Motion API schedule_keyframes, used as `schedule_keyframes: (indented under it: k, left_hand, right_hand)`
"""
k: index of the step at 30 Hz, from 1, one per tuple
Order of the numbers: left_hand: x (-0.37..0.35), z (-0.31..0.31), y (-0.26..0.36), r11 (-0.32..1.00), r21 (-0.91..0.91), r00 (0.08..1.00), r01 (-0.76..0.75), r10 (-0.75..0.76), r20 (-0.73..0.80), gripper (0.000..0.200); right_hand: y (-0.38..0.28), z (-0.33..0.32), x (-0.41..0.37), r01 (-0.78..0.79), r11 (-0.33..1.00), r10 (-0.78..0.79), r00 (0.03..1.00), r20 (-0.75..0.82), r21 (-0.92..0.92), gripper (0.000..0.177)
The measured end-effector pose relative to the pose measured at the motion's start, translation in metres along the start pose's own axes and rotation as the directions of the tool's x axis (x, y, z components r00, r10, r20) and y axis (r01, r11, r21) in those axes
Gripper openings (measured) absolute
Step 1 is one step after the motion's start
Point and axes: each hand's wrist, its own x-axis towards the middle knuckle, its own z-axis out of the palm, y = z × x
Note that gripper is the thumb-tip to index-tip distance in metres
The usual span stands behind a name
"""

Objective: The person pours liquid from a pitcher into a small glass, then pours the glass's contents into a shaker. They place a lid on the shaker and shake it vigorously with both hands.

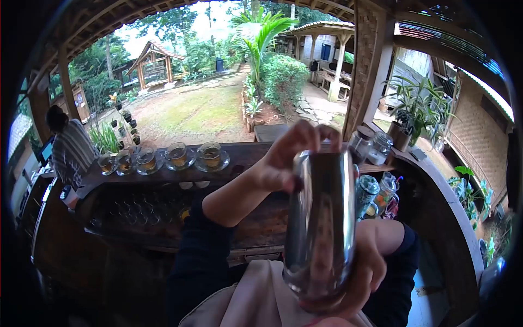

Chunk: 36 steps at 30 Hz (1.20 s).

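A shiny metal cocktail shaker (321,218) is held up close in front of my chest, slightly tilted. My left hand (291,155) curls around its upper end, with the fingertips partly hidden behind the rim. Down at the lower end, my right hand (362,270) cups the base and side. Whatever may be inside the shaker cannot be seen. Beyond my left forearm, several glass cups of amber drink (176,156) stand on saucers along the wooden counter (239,154).
Lidded glass jars (376,149) and a potted plant (403,128) stand on the counter at the right. Below them are a patterned glass (368,188) and a colourful jar (387,188). Stemmed glasses (136,211) occupy the lower shelf. A person in a striped top (79,144) is at the left.
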Motion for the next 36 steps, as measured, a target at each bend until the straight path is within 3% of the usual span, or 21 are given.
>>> schedule_keyframes:
  k: [4, 5, 6, 8, 9, 10, 11, 13, 14, 16, 18, 20, 22, 24, 26, 28, 30, 32, 34, 35, 36]
  left_hand:
    - [-0.038, -0.082, 0.045, 0.793, -0.539, 0.542, 0.283, -0.596, -0.593, 0.047]
    - [-0.036, -0.073, 0.047, 0.952, -0.017, 0.854, 0.305, -0.281, -0.438, 0.036]
    - [-0.049, -0.097, 0.040, 0.888, -0.074, 0.526, 0.455, -0.335, -0.782, 0.037]
    - [-0.051, -0.071, 0.064, 0.667, 0.451, 0.701, 0.594, -0.154, -0.696, 0.034]
    - [-0.054, -0.059, 0.085, 0.938, -0.076, 0.707, 0.337, -0.306, -0.638, 0.033]
    - [-0.057, -0.053, 0.106, 0.803, -0.536, 0.565, 0.260, -0.577, -0.590, 0.033]
    - [-0.064, -0.033, 0.114, 0.869, -0.413, 0.584, 0.270, -0.489, -0.648, 0.040]
    - [-0.051, 0.010, 0.112, 0.978, 0.207, 0.973, -0.023, 0.070, -0.222, 0.053]
    - [-0.052, 0.017, 0.123, 0.959, 0.285, 0.983, -0.005, 0.057, -0.175, 0.053]
    - [-0.082, -0.013, 0.151, 0.937, -0.136, 0.584, 0.323, -0.310, -0.750, 0.049]
    - [-0.107, -0.063, 0.165, 0.865, -0.434, 0.492, 0.251, -0.500, -0.713, 0.048]
    - [-0.125, -0.083, 0.163, 0.913, -0.388, -0.149, 0.128, -0.369, -0.918, 0.056]
    - [-0.100, -0.046, 0.176, 0.890, -0.288, -0.081, 0.354, -0.278, -0.957, 0.046]
    - [-0.086, -0.016, 0.207, 0.866, -0.335, 0.458, 0.371, -0.485, -0.745, 0.044]
    - [-0.065, 0.029, 0.210, 0.959, 0.268, 0.979, 0.096, -0.042, -0.201, 0.050]
    - [-0.064, 0.030, 0.233, 0.906, 0.395, 0.988, 0.149, -0.149, -0.032, 0.060]
    - [-0.088, 0.018, 0.245, 0.907, 0.213, 0.680, 0.362, -0.101, -0.727, 0.054]
    - [-0.122, -0.023, 0.252, 0.941, -0.033, 0.460, 0.337, -0.195, -0.866, 0.039]
    - [-0.142, -0.035, 0.251, 0.889, -0.314, -0.042, 0.333, -0.319, -0.947, 0.036]
    - [-0.144, -0.029, 0.252, 0.889, -0.312, -0.049, 0.334, -0.314, -0.948, 0.036]
    - [-0.141, -0.026, 0.254, 0.944, -0.293, 0.121, 0.151, -0.312, -0.942, 0.036]
  right_hand:
    - [-0.009, 0.023, 0.005, 0.056, 0.954, -0.104, 0.983, 0.149, 0.295, 0.048]
    - [-0.009, 0.046, 0.016, -0.444, 0.813, 0.350, 0.889, 0.294, 0.377, 0.047]
    - [-0.007, 0.069, 0.028, -0.811, 0.453, 0.670, 0.583, 0.459, 0.369, 0.050]
    - [-0.026, 0.077, 0.036, -0.696, 0.560, 0.623, 0.711, 0.324, 0.450, 0.050]
    - [-0.039, 0.056, 0.049, -0.489, 0.776, 0.381, 0.867, 0.322, 0.398, 0.047]
    - [-0.062, 0.039, 0.057, -0.228, 0.874, 0.105, 0.951, 0.291, 0.429, 0.062]
    - [-0.096, 0.046, 0.050, 0.017, 0.931, 0.018, 0.995, -0.093, 0.365, 0.032]
    - [-0.108, 0.043, 0.052, 0.721, 0.587, -0.482, 0.678, -0.555, 0.370, 0.044]
    - [-0.110, 0.055, 0.048, 0.718, 0.590, -0.474, 0.679, -0.561, 0.369, 0.044]
    - [-0.109, 0.095, 0.037, 0.590, 0.685, -0.427, 0.801, -0.420, 0.427, 0.039]
    - [-0.083, 0.136, 0.059, -0.192, 0.679, 0.061, 0.977, 0.205, 0.708, 0.033]
    - [-0.098, 0.132, 0.072, -0.203, 0.648, 0.062, 0.975, 0.214, 0.734, 0.034]
    - [-0.104, 0.129, 0.093, -0.192, 0.623, 0.054, 0.978, 0.203, 0.758, 0.036]
    - [-0.123, 0.101, 0.113, 0.116, 0.538, -0.188, 0.982, -0.015, 0.835, 0.030]
    - [-0.157, 0.075, 0.132, 0.586, 0.547, -0.300, 0.804, -0.514, 0.597, 0.027]
    - [-0.155, 0.076, 0.135, 0.693, 0.460, -0.322, 0.712, -0.624, 0.554, 0.029]
    - [-0.137, 0.111, 0.133, 0.265, 0.418, -0.030, 0.960, -0.278, 0.869, 0.036]
    - [-0.132, 0.165, 0.133, -0.234, 0.509, 0.295, 0.952, 0.088, 0.828, 0.036]
    - [-0.128, 0.192, 0.140, -0.843, -0.130, 0.398, 0.437, 0.806, 0.522, 0.044]
    - [-0.131, 0.181, 0.151, -0.871, -0.079, 0.423, 0.411, 0.807, 0.485, 0.047]
    - [-0.140, 0.165, 0.160, -0.681, 0.148, 0.396, 0.705, 0.588, 0.717, 0.039]
